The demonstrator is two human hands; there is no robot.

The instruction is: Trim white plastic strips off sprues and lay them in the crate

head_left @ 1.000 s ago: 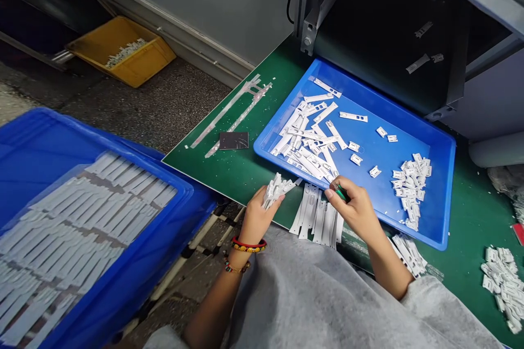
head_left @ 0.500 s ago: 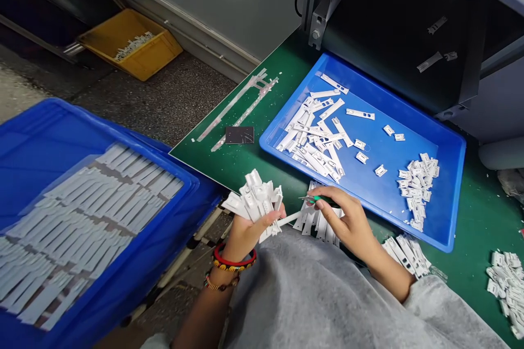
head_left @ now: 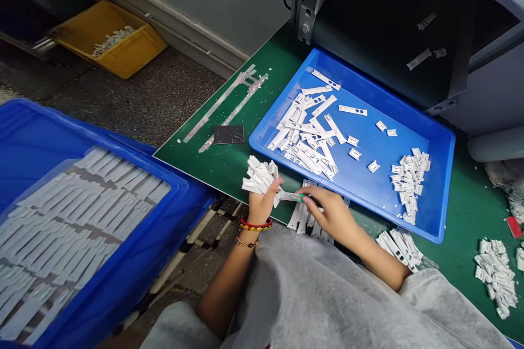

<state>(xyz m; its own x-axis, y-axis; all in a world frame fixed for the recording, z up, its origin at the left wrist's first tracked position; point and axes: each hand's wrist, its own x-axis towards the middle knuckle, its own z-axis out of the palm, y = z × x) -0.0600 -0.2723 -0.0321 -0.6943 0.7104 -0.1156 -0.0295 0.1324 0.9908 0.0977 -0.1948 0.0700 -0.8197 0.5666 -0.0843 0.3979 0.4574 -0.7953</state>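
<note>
Clutching white bundle [head_left: 257, 175] in left hand [head_left: 262, 206]. Pinching small green tool [head_left: 302, 198] in right hand [head_left: 329, 214], at end of single strip [head_left: 290, 196] jutting from left hand. Below right hand: strip row [head_left: 307, 219] at edge of green table [head_left: 188, 161]. Just beyond: blue tray [head_left: 413, 131], with long strips [head_left: 311, 155] and small pieces [head_left: 409, 180] inside.

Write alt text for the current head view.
The left hand holds a bunch of white parts; the right hand holds something green at the end of one part. Beyond them, a blue tray of similar parts sits on a green table.
</note>
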